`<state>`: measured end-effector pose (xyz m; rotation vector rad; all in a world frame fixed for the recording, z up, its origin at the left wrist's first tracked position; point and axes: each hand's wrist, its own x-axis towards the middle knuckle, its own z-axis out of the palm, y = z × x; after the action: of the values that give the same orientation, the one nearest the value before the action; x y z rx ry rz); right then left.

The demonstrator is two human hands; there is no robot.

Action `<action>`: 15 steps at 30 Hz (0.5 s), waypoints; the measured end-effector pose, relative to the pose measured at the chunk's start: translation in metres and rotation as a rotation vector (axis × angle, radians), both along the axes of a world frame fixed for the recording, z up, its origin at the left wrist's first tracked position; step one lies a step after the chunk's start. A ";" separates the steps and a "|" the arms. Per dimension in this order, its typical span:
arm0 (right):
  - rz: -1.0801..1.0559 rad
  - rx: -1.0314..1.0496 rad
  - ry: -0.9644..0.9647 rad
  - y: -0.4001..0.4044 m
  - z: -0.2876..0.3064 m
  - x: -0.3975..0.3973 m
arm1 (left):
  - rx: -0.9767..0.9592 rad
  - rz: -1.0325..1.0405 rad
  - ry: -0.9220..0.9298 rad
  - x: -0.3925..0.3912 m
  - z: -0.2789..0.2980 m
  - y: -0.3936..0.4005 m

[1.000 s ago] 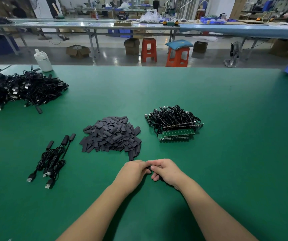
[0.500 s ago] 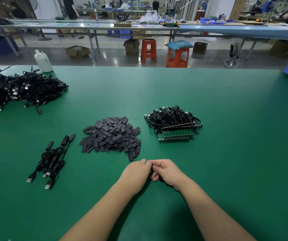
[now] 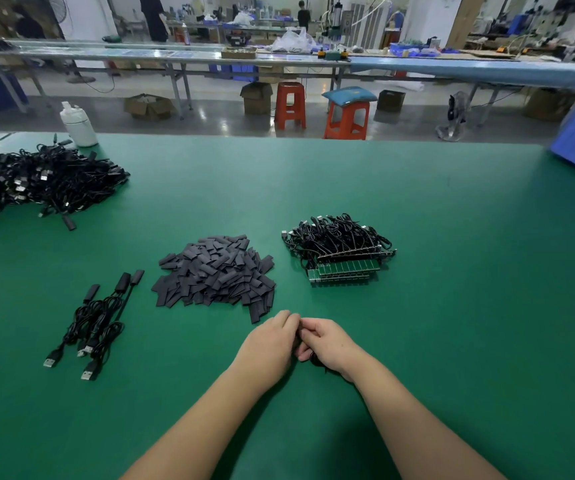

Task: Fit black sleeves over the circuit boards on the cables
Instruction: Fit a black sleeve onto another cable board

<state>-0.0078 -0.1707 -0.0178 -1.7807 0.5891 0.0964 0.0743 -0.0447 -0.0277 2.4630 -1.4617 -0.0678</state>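
Resting on the green mat (image 3: 452, 237) near its front edge, the left hand (image 3: 268, 344) and right hand (image 3: 327, 344) are pressed together fingertip to fingertip; the fingers of both are curled around something small and dark that is mostly hidden, so what each holds cannot be told, though a bit of black cable (image 3: 315, 359) is seen under the right hand; at 12 o'clock from the hands, just beyond them, a sleeve pile (image 3: 216, 271) is heaped; at 1 o'clock a cable bundle (image 3: 338, 237) lies with its green boards (image 3: 346, 270) lined up on the near side; at 9 o'clock three sleeved cables (image 3: 97, 320) are laid side by side; at 10 o'clock, well apart, a large cable heap (image 3: 40, 181) is spread beside a white bottle (image 3: 78, 124).
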 end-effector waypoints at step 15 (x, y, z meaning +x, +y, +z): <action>-0.343 0.651 -0.408 0.020 0.077 0.032 | -0.746 0.296 1.344 -0.025 0.021 0.023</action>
<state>0.0244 -0.1507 0.0588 -1.0111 0.4834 -0.2794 0.0497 -0.0222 -0.0072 1.3639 -0.3783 -0.7683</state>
